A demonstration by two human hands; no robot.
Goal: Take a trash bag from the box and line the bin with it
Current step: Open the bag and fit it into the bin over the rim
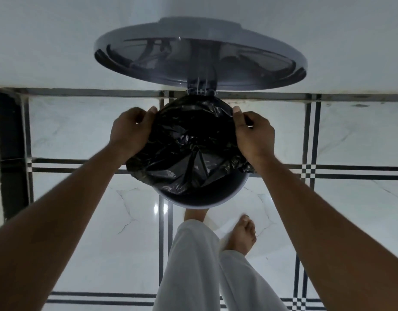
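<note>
Both hands are pinching the mouth of the bag (189, 142), one at each side of the bin (207, 199): the left hand (131, 127) is gripping the film at the left rim, the right hand (253, 135) at the right rim, thumbs on top and fingers curled under. Between them the black bag is lying crumpled across the opening, its far edge reaching toward the hinge while the near rim is showing bare. The lid (200, 55) is standing open against the wall, apparently held by a foot (196, 215) on the pedal, which is hidden. The box is not in view. Judged from its folds and sheen, the film is thin, light, limp and slippery; it is best taken by the hem, gathered in a pinch, and stretched gently to avoid tearing.
</note>
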